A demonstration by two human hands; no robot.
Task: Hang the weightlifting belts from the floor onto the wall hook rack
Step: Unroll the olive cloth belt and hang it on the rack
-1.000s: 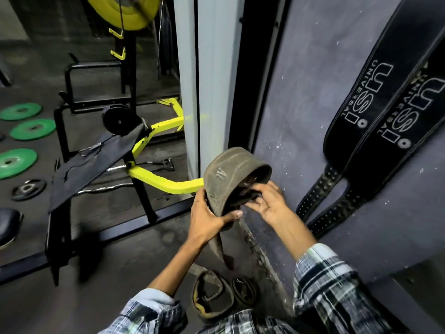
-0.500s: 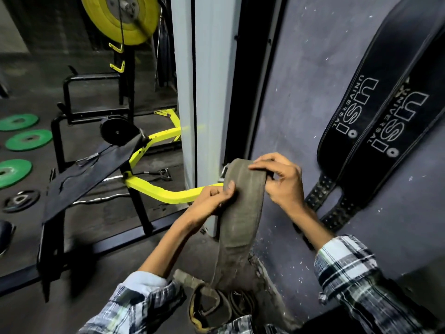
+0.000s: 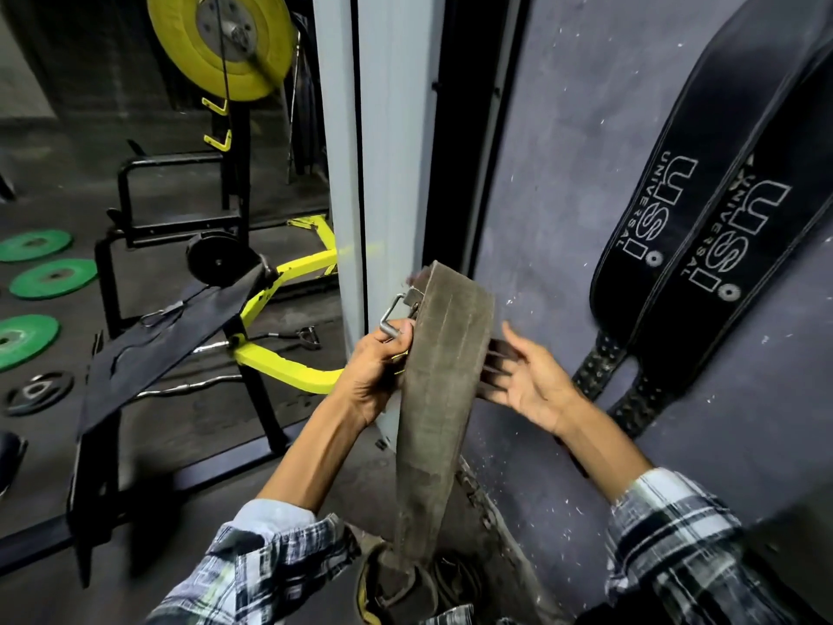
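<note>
Left hand (image 3: 376, 374) is clenched around the metal buckle (image 3: 396, 315) of a worn olive canvas belt (image 3: 439, 399) — now uncoiled and hanging straight — while the right hand (image 3: 525, 385), released, hovers beside it, ready for hanging.

Grey wall (image 3: 563, 164), speckled with white flecks, directly ahead of and right of the hands. Pale vertical post (image 3: 392, 151) with a dark doorframe strip (image 3: 473, 128) just above them. Dark, scuffed floor (image 3: 189, 412) to the left. Yellow-and-black machine frame (image 3: 288, 367) left of the hands; yellow weight plate (image 3: 221, 42) high above; green plates (image 3: 52, 278) far left on floor. Dim lighting.
</note>
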